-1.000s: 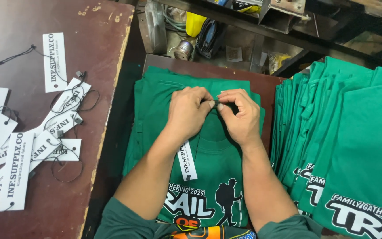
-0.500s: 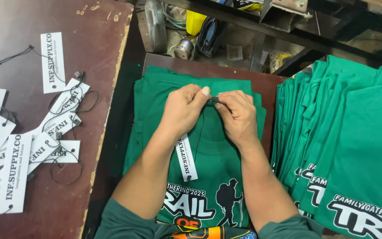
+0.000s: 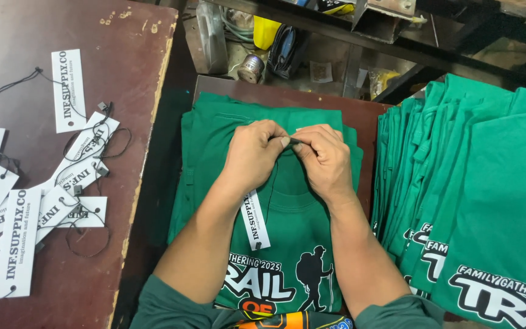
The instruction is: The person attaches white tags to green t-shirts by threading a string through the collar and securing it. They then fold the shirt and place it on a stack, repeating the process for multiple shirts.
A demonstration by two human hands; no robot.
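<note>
Far left, loose white tags (image 3: 28,213) with black cords lie scattered on the brown table (image 3: 62,36), untouched. Centre: a stack of folded green shirts (image 3: 214,128) on a dark board, top shirt print-side up. A white tag (image 3: 255,220) lies on that shirt just below the collar, partly under the left wrist, its thin black cord (image 3: 270,189) running up toward the hands. Left hand (image 3: 254,152) sits at the collar, fingers curled tight, thumb and forefinger pinched on something small and dark, likely the cord end. Right hand (image 3: 324,159) meets it fingertip to fingertip, also pinched shut on the same small piece; what exactly sits between the tips is too small to tell. Judgement: the cord is being fastened at the neck. To do it well, keep both pinches close together, hold the collar flat so the shirt stays folded, and press the cord ends fully home. Right: a second fanned pile (image 3: 476,201) of green printed shirts, apart from the hands.
</note>
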